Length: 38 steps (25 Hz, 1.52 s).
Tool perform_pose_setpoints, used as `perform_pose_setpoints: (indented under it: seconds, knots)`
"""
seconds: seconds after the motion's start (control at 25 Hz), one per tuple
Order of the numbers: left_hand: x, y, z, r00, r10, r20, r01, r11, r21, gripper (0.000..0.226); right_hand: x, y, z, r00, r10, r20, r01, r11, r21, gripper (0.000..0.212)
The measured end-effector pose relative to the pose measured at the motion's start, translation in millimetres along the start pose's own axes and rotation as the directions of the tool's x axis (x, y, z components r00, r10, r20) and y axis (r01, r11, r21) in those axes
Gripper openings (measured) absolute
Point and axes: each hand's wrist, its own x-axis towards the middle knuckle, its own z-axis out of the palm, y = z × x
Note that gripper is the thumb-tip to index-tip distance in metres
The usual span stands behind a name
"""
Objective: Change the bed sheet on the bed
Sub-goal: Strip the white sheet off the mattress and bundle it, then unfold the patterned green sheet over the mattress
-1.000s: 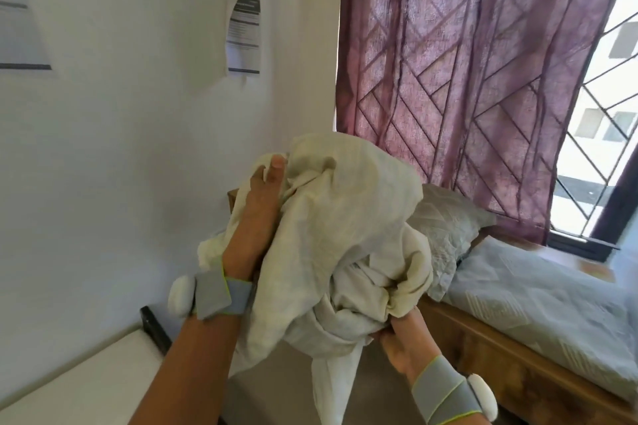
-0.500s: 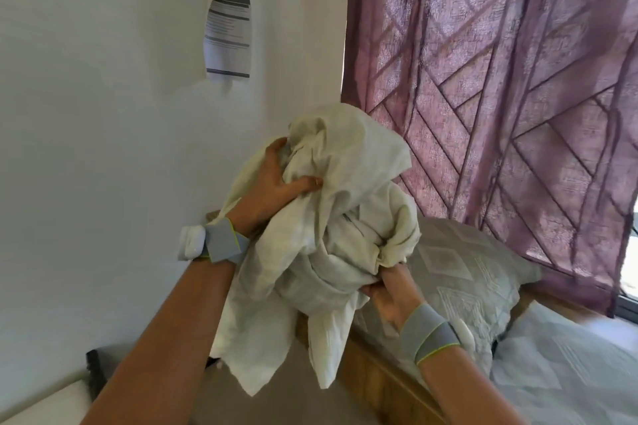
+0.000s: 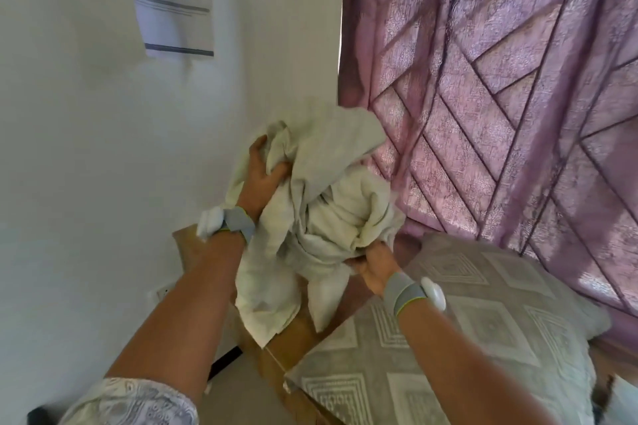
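At frame centre you hold the bundled bed sheet (image 3: 324,203) in the air: your left hand (image 3: 260,179) curls into its top, your right hand (image 3: 374,264) pinches its underside, likely keeping it gathered above the pillow (image 3: 466,338).

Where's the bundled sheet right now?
The bundled sheet sits mid-frame in the head view, held up by the left hand and right hand, before the curtain's left edge, above the pillow.
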Motion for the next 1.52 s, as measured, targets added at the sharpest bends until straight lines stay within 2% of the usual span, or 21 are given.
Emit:
perform_pose_setpoints:
  seconds: [0.08, 0.12, 0.16, 0.2, 0.28, 0.32, 0.4, 0.48, 0.56, 0.6, 0.68, 0.76, 0.96, 1.04, 1.12, 1.2, 1.28, 1.36, 1.44, 1.52]
  knots:
    - [-1, -50, 24, 0.975, -0.222, 0.006, 0.222, 0.975, 0.003, 0.068, 14, 35, -16, 0.976, 0.192, -0.103, -0.207, 0.964, -0.166, 0.036]
    - [-6, -76, 38, 0.952, -0.303, 0.042, 0.303, 0.953, 0.021, 0.071, 20, 51, -24, 0.951, 0.270, -0.151, -0.299, 0.929, -0.220, 0.040]
    - [-13, -104, 52, 0.932, -0.347, 0.100, 0.341, 0.937, 0.075, 0.081, 25, 61, -30, 0.933, 0.311, -0.182, -0.349, 0.906, -0.240, 0.048]
    - [-23, -125, 67, 0.914, -0.372, 0.161, 0.340, 0.920, 0.197, 0.093, 30, 66, -34, 0.928, 0.317, -0.197, -0.359, 0.901, -0.245, 0.057]
    - [-34, -154, 87, 0.886, -0.402, 0.233, 0.273, 0.857, 0.438, 0.107, 33, 61, -32, 0.935, 0.283, -0.214, -0.334, 0.904, -0.265, 0.067]
    - [-34, -164, 94, 0.882, -0.416, 0.223, 0.275, 0.836, 0.475, 0.108, 36, 59, -31, 0.937, 0.264, -0.229, -0.323, 0.904, -0.280, 0.069]
    - [-31, -172, 98, 0.881, -0.424, 0.210, 0.305, 0.848, 0.433, 0.103, 36, 57, -30, 0.951, 0.196, -0.240, -0.271, 0.903, -0.334, 0.076]
    - [-18, -181, 98, 0.881, -0.430, 0.196, 0.332, 0.859, 0.390, 0.098, 35, 59, -29, 0.952, 0.113, -0.286, -0.241, 0.852, -0.465, 0.093]
    - [-4, -195, 100, 0.877, -0.447, 0.177, 0.349, 0.845, 0.405, 0.092, 40, 68, -33, 0.949, -0.049, -0.312, -0.157, 0.785, -0.599, 0.098]
    - [-1, -199, 100, 0.880, -0.449, 0.157, 0.353, 0.837, 0.417, 0.089, 43, 72, -36, 0.952, -0.122, -0.279, -0.094, 0.754, -0.650, 0.095]
    - [1, -209, 102, 0.881, -0.463, 0.098, 0.381, 0.817, 0.432, 0.082, 44, 75, -41, 0.973, -0.144, -0.182, -0.041, 0.664, -0.746, 0.088]
    - [6, -212, 101, 0.875, -0.483, 0.040, 0.407, 0.777, 0.480, 0.080, 47, 74, -42, 0.987, -0.090, -0.130, -0.051, 0.595, -0.802, 0.086]
    - [11, -192, 102, 0.844, -0.533, 0.051, 0.395, 0.684, 0.613, 0.082, 45, 58, -44, 0.987, -0.050, -0.153, -0.082, 0.659, -0.748, 0.083]
    - [6, -176, 101, 0.882, -0.469, 0.033, 0.382, 0.756, 0.531, 0.073, 39, 44, -52, 0.978, -0.078, -0.194, -0.079, 0.720, -0.689, 0.069]
    - [-8, -157, 104, 0.950, -0.313, -0.009, 0.282, 0.844, 0.457, 0.058, 24, 29, -58, 0.971, -0.123, -0.205, -0.014, 0.827, -0.562, 0.048]
    - [-21, -125, 118, 0.982, -0.186, 0.010, 0.169, 0.912, 0.374, 0.045, 1, 13, -68, 0.964, -0.172, -0.204, 0.078, 0.911, -0.405, 0.027]
    - [-34, -92, 140, 0.994, -0.079, 0.077, 0.052, 0.949, 0.312, 0.034, -30, -2, -84, 0.950, -0.229, -0.212, 0.167, 0.947, -0.275, 0.012]
    - [-55, -64, 170, 0.988, 0.005, 0.157, -0.043, 0.970, 0.238, 0.027, -71, -9, -110, 0.932, -0.278, -0.234, 0.230, 0.950, -0.213, 0.014]
    - [-86, -36, 206, 0.965, 0.016, 0.261, -0.048, 0.992, 0.114, 0.021, -118, -9, -146, 0.899, -0.323, -0.294, 0.265, 0.939, -0.221, 0.017]
    - [-129, -2, 257, 0.901, 0.004, 0.434, 0.008, 1.000, -0.027, 0.016, -177, -14, -198, 0.832, -0.396, -0.388, 0.309, 0.912, -0.268, 0.017]
